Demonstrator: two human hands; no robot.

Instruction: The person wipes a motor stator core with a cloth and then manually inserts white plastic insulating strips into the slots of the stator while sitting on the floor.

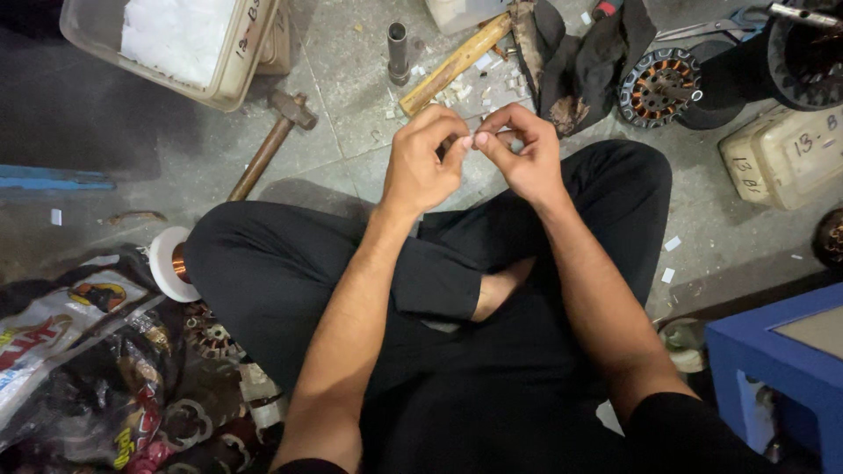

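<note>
Between my 2 sets of fingertips sits something tiny and pale [480,139], too small for me to say what it is; it is raised in front of my chest, above my crossed legs, so I can look straight down on it. My left hand [424,162] has thumb and forefinger pressed together on one side of it, the other fingers curled in. My right hand [524,151] pinches it from the other side, fingers bent tight, so both grips meet at 1 spot and steady each other.

I sit cross-legged on the grey stone floor [351,53] with my tools within arm's reach. Just beyond my hands lie small white paper scraps [470,83] beside a pale wooden handle [457,63]. A rusty wooden-handled hammer [270,145] lies to my left. By my left knee rests a white spool of copper wire [171,263]. A round copper-wound motor stator [660,86] stands further off on my right.
</note>
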